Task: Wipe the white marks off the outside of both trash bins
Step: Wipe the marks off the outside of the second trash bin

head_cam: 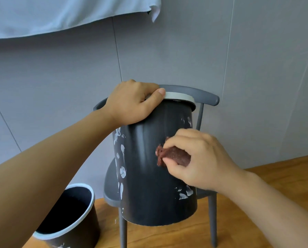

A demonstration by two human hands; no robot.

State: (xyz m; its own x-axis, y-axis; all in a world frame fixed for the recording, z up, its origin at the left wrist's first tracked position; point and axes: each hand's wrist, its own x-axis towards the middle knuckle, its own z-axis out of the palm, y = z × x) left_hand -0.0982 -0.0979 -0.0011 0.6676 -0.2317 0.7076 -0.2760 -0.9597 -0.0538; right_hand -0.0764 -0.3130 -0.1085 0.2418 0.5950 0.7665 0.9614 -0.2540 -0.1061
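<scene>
A black trash bin (146, 176) with a white rim is held up and tilted in front of a grey chair. My left hand (131, 102) grips its rim at the top. My right hand (196, 158) presses a crumpled reddish-brown cloth (172, 156) against the bin's right side. White marks (121, 169) run down the bin's left side, and more white smears (184, 193) sit at its lower right and near the top right. A second black bin (69, 213) with a white rim stands on the floor at lower left, with faint white marks near its bottom.
The small grey chair (212, 212) stands on a wooden floor (257, 185) directly behind the held bin. A grey panelled wall (167, 51) rises behind it. A pale blue cloth (60, 13) hangs at the top left.
</scene>
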